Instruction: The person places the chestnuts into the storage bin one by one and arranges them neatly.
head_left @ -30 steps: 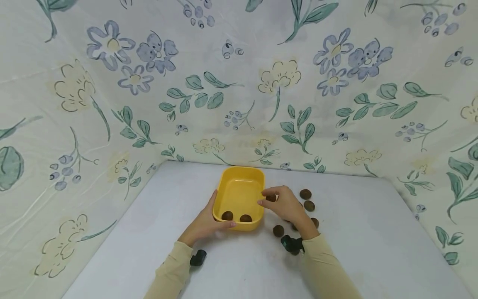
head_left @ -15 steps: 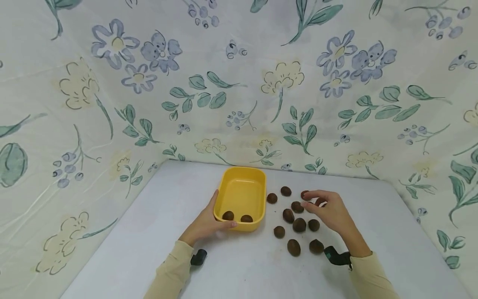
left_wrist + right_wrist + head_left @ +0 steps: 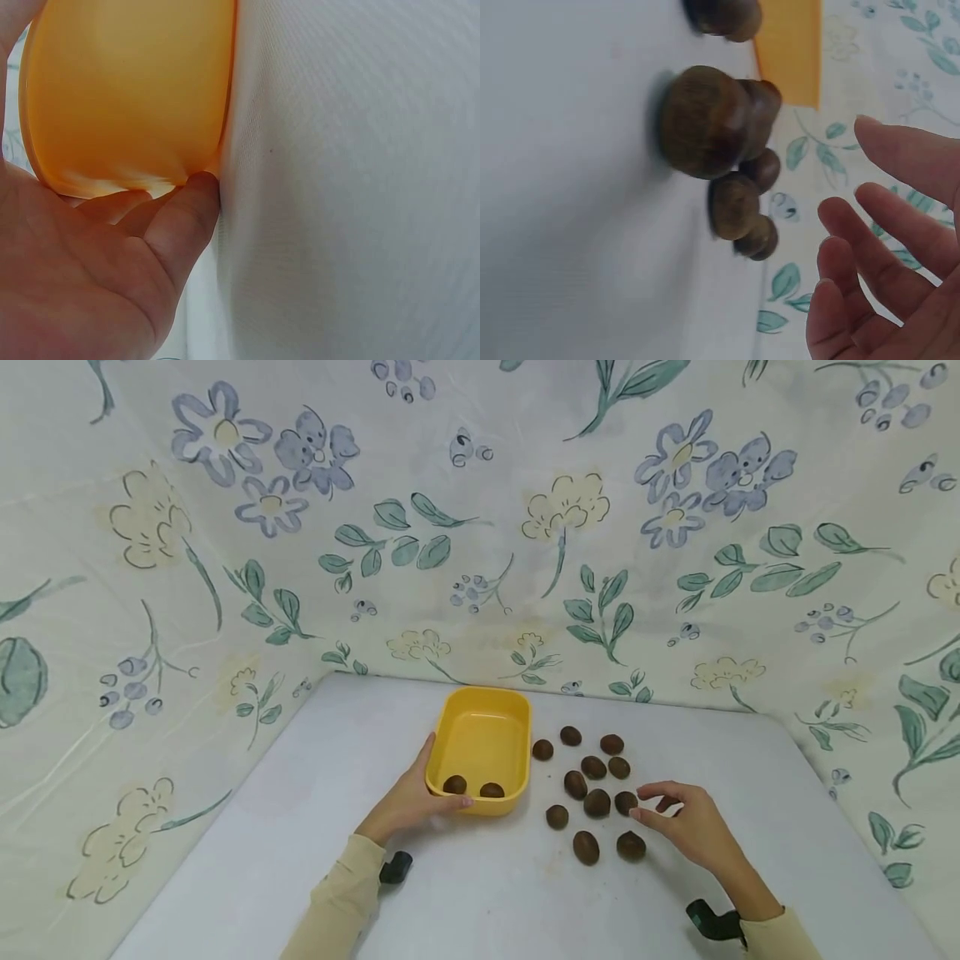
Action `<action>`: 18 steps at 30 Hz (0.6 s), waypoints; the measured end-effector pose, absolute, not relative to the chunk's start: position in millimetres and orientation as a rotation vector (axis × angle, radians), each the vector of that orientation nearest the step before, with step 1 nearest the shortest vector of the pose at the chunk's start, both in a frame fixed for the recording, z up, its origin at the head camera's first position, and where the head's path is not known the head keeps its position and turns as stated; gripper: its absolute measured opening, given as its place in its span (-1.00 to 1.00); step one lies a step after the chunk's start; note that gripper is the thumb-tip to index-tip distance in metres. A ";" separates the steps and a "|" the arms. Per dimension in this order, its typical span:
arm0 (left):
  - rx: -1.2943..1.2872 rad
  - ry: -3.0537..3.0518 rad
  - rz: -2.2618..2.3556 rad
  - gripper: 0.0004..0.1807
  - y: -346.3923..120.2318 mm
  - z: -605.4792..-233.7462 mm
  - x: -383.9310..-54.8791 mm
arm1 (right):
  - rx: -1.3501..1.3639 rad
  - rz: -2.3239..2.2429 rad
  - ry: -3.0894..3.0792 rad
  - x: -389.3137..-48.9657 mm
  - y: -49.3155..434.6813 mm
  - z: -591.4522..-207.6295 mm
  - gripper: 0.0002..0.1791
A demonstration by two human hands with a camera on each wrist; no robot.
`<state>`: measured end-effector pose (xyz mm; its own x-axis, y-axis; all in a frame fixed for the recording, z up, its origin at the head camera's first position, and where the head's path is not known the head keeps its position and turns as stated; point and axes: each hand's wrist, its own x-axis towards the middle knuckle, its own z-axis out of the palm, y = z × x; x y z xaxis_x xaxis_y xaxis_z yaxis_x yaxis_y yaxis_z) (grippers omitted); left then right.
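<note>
My left hand (image 3: 408,802) holds a yellow plastic tub (image 3: 483,735) at its near left corner, thumb over the near rim. In the left wrist view its fingers (image 3: 184,225) bend against the side of the tub. Two brown chestnuts (image 3: 454,785) lie inside at the near end. My right hand (image 3: 693,822) hovers to the right of the scattered nuts, thumb and index finger apart, fingertips right by one chestnut (image 3: 626,803). In the right wrist view nothing lies between the loosely bent fingers (image 3: 881,255).
Several more chestnuts (image 3: 597,803) lie loose on the white table (image 3: 480,893) between the tub and my right hand. One chestnut (image 3: 542,750) is close beside the tub's right wall. Behind the table hangs a flowered cloth (image 3: 480,610).
My right hand has moved from the tub's right edge over the chestnuts to their right side, then nearer to me. The left hand and the tub keep their places.
</note>
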<state>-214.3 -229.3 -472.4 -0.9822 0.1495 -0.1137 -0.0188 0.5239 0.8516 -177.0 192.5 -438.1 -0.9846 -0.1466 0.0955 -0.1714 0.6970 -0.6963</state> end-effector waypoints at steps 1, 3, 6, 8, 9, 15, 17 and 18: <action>0.109 2.587 1.449 0.54 -229.5 -472.3 -214.8 | 0.260 1.178 -2.874 -175.3 193.3 -440.8 -0.59; 0.108 2.586 1.447 0.55 -229.6 -472.6 -215.7 | 0.238 1.180 -2.895 -171.9 194.6 -445.8 -0.58; 0.104 2.580 1.450 0.55 -229.9 -474.2 -217.3 | 0.217 1.192 -2.928 -167.1 195.8 -451.9 -0.55; 0.106 2.578 1.448 0.55 -229.9 -474.9 -218.0 | 0.212 1.203 -2.944 -164.2 196.4 -455.1 -0.54; 0.108 2.578 1.446 0.55 -230.0 -475.2 -218.3 | 0.212 1.207 -2.951 -162.9 196.7 -456.5 -0.53; 0.112 2.586 1.429 0.54 -230.3 -474.5 -218.8 | 0.201 1.234 -2.986 -158.9 197.8 -461.8 -0.49; 0.110 2.586 1.426 0.54 -230.3 -473.8 -218.9 | 0.194 1.237 -2.997 -158.9 197.7 -462.7 -0.48; 0.110 2.585 1.425 0.54 -230.2 -473.4 -218.8 | 0.190 1.231 -3.002 -159.1 197.6 -463.3 -0.48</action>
<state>-218.8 -230.2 -473.4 -0.9797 0.1545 -0.1277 -0.0255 0.5360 0.8438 -159.1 197.6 -463.3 -0.9873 -0.1485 -0.0561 -0.0664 0.7073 -0.7038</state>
